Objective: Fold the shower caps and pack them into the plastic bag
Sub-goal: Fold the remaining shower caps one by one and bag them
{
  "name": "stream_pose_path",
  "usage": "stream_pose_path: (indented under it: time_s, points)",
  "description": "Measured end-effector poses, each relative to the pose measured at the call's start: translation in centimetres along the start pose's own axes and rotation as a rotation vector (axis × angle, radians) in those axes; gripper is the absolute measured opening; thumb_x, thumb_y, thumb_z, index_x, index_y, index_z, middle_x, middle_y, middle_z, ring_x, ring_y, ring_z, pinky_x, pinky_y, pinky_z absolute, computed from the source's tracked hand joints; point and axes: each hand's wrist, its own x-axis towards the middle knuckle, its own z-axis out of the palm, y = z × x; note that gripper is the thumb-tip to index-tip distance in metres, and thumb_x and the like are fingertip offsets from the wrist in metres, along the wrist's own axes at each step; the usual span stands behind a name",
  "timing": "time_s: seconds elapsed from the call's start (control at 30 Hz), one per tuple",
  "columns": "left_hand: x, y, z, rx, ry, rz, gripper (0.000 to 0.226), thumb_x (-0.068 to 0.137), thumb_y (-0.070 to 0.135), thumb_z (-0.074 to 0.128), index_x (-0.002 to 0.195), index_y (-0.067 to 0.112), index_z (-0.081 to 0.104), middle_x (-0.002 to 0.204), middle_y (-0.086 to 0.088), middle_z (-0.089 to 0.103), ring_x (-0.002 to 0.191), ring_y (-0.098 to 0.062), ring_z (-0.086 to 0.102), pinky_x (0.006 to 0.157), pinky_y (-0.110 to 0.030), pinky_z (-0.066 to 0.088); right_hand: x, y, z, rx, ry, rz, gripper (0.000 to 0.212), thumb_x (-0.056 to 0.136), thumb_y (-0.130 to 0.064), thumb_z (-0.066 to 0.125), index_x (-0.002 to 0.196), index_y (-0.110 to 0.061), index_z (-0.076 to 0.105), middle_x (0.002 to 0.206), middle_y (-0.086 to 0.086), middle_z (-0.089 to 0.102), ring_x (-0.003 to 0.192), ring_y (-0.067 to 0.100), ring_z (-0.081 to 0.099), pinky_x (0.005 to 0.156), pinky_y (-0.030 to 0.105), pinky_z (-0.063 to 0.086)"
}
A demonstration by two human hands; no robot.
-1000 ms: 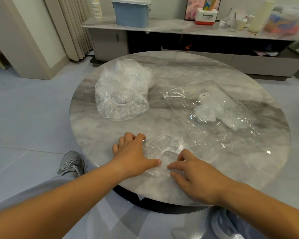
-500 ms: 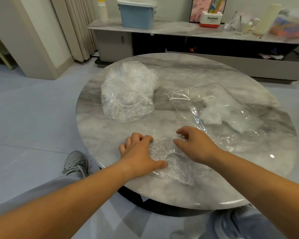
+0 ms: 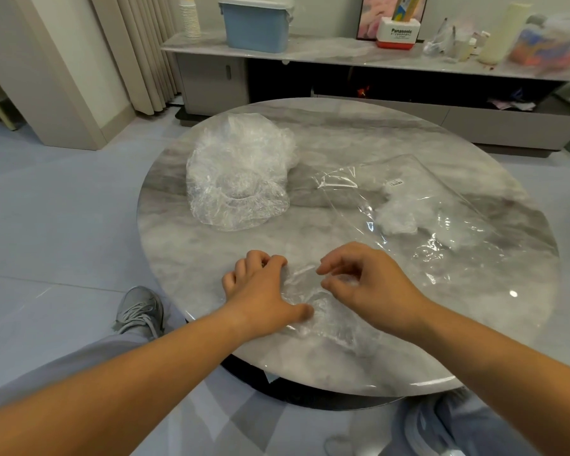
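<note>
At the near edge of a marble desk (image 3: 359, 126), a left hand (image 3: 260, 287) pins a clear shower cap (image 3: 313, 301), grip curled on its left edge, likely steadying it for folding. The right hand (image 3: 372, 281) hovers over it, thumb and forefinger hooked slightly apart; whether they pinch film is unclear. Beyond lie a heap of unfolded caps (image 3: 241, 182) and, rightward, the plastic bag (image 3: 441, 205) with folded ones inside

Two hands (image 3: 260, 291) (image 3: 375, 284), one plastic bag (image 3: 349, 189), one shower cap (image 3: 313, 301), one cap heap (image 3: 241, 179).
</note>
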Motion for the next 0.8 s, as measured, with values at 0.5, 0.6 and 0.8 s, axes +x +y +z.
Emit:
stream_pose_path:
  time_s: [0.5,0.6,0.8]
  points:
    - [-0.6,-1.6,-3.1,0.033,-0.256,0.090,0.101,0.052,0.074,0.082,0.140,0.042,0.041,0.142,0.017,0.027,0.136,-0.011,0.026,0.113,-0.029,0.020,-6.0,3.9,2.8,-0.428,-0.124,-0.544,0.023,0.090,-0.023,0.064,0.112,-0.024,0.070,0.123,-0.008,0.067,0.104,0.016,0.064,0.083,0.037,0.055]
    - [-0.9,-1.5,-3.5,0.021,-0.279,0.066,0.091,0.048,0.083,0.073,0.126,0.042,0.051,0.128,0.014,0.037,0.126,-0.011,0.035,0.115,-0.035,0.031,-6.3,4.2,3.1,-0.528,-0.172,-0.617,0.023,0.093,-0.027,0.062,0.115,-0.025,0.067,0.124,-0.012,0.064,0.106,0.017,0.060,0.084,0.037,0.051]
    - [-1.3,-0.7,-3.3,0.041,-0.198,-0.005,0.066,0.067,0.089,0.055,0.093,0.029,0.058,0.093,0.010,0.060,0.089,-0.012,0.059,0.083,-0.032,0.052,-6.7,4.3,3.2,-0.694,-0.142,-0.708,0.021,0.094,-0.030,0.060,0.111,-0.023,0.070,0.124,-0.010,0.064,0.107,0.019,0.059,0.081,0.035,0.050]
